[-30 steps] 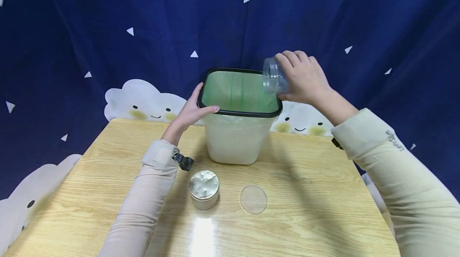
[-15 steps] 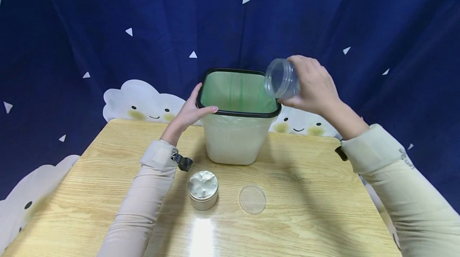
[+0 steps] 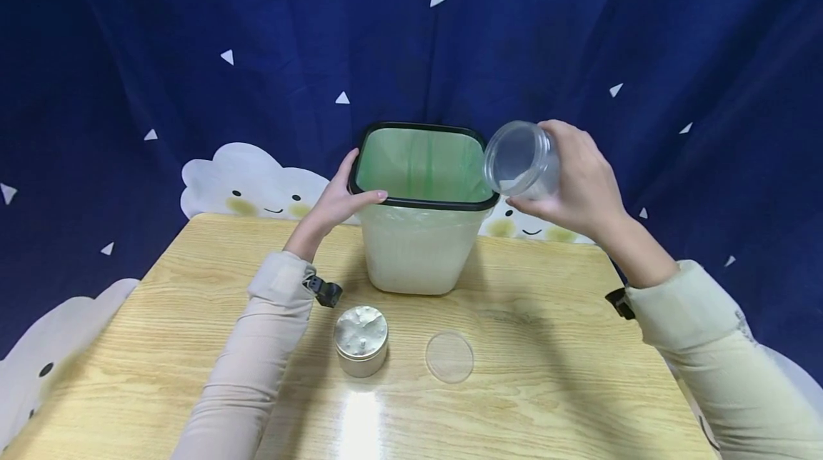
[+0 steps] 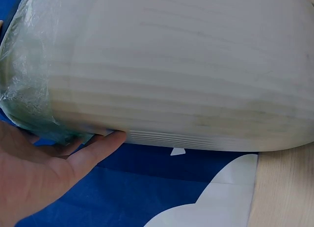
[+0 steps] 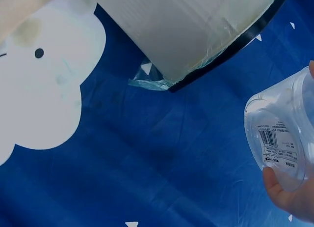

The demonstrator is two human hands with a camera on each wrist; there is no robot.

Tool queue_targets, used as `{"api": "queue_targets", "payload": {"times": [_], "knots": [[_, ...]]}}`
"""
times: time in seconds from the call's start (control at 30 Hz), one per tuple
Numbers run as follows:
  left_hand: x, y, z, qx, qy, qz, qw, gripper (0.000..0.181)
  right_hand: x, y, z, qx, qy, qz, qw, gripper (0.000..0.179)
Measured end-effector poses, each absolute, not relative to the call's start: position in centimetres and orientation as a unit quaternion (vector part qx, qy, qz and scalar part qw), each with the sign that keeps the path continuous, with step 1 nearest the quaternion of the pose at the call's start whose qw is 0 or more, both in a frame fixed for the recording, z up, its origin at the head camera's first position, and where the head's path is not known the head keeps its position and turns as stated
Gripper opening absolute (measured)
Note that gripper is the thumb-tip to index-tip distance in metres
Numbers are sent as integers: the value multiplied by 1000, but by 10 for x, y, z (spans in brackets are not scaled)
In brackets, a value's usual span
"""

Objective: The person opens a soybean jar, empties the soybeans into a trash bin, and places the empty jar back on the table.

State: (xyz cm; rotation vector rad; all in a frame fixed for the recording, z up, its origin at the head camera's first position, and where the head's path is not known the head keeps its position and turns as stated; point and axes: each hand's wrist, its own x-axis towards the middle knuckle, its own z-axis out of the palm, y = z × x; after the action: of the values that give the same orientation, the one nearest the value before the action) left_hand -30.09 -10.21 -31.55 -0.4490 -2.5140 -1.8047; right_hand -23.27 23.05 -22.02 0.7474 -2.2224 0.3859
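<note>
A clear plastic jar [image 3: 522, 160] is in my right hand [image 3: 581, 178], gripped around its body just right of the bin's rim. Its open mouth tilts toward the head camera. In the right wrist view a barcode label [image 5: 277, 146] shows on its base. My left hand [image 3: 336, 201] holds the near left corner of a whitish trash bin [image 3: 418, 249], thumb over the black rim and fingers along the side. The left wrist view has those fingertips [image 4: 115, 138] against the bin's wall. A green-tinted liner bag [image 3: 418, 163] lines the bin, folded out under its rim.
On the wooden table [image 3: 546, 388], in front of the bin, stands a round tin-like can [image 3: 361, 342] with a crumpled silvery top. Right of it lies a clear round disc [image 3: 449, 357]. A blue curtain [image 3: 289, 31] with white clouds hangs close behind the table.
My right hand has drawn the jar rightward and down, from over the bin's right edge to beside it. The jar's mouth has turned toward the head camera. My left hand stays on the rim.
</note>
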Motion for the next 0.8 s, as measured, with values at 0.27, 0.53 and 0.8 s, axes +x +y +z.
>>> {"api": "queue_targets", "payload": {"times": [0.27, 0.53, 0.8], "knots": [[-299, -102, -313, -136, -810, -571, -1, 96, -215, 239, -230, 272, -868, 173, 379, 91], [-297, -102, -313, -139, -808, -572, -4, 97, -203, 247, -239, 269, -859, 196, 389, 94], [-298, -101, -314, -140, -807, -574, -6, 97, -193, 253, -252, 256, -858, 213, 390, 104]]}}
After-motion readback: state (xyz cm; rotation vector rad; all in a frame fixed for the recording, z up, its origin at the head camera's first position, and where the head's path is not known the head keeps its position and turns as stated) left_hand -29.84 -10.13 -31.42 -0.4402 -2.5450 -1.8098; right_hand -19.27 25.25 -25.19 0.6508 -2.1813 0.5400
